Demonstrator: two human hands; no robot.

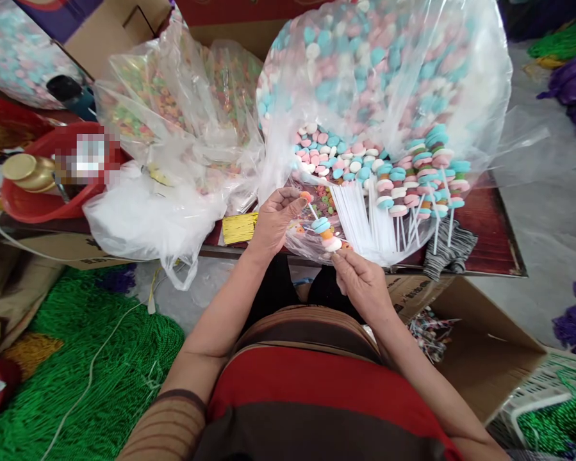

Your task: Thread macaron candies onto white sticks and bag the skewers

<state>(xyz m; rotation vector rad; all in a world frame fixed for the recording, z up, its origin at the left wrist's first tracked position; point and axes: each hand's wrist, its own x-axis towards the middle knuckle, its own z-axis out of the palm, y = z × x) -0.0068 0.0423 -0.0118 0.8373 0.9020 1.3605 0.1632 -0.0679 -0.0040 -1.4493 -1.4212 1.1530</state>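
The skewer point(327, 235) is held between both hands, just to the left of the white sticks point(350, 218) and nearer to the body than the upper ends of these sticks. It is tilted, with its top leaning to the left, away from the sticks. By the left hand point(279, 221), an orange ring point(307, 197) is pinched between thumb and finger, at the upper end of the skewer. It cannot be told whether the ring is already passed over the tip. By the right hand point(362, 282), the lower end of the skewer is clamped between thumb and fingers, directly under the lowest candy. Between the two grips, blue, orange and pale pieces are carried, and a bare length of white shaft is seen above them.

Loose rings point(325, 203) are seen to the left of the sticks. Behind the sticks, pastel candies point(350, 157) are spilled from the big bag point(378, 64). To the right of the sticks, filled skewers point(422, 171) are gathered, and farther right a grey glove point(448, 250) is laid on the table point(499, 240). Yellow ties point(238, 228) are placed well to the left of the sticks.
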